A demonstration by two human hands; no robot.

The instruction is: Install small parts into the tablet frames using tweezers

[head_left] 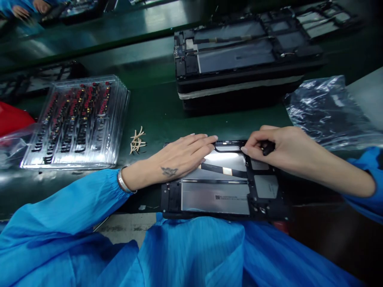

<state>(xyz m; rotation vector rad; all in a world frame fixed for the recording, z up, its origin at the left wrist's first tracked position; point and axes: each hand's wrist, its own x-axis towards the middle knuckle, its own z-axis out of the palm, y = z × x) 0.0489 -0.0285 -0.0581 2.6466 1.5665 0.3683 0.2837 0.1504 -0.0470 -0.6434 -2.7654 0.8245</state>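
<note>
An opened tablet-like housing point(215, 199) lies in front of me, its black frame, silver panels and ribbon strips facing up. My left hand point(188, 153) rests flat over its upper left part, fingers stretched, fingertips at a thin black cable point(227, 151) near the far edge. My right hand point(272, 145) is closed in a pinch at the cable's right end, above the housing's far right side. A small black piece point(268, 148) shows between its curled fingers; whether it joins the cable I cannot tell.
Left stands a stack of clear plastic trays point(121, 119) with small red and black parts. Tan strips point(137, 141) lie beside it. Ahead is a stack of similar housings point(236, 56); right, a clear plastic bag point(326, 107). Another person's hands point(40, 6) show far left.
</note>
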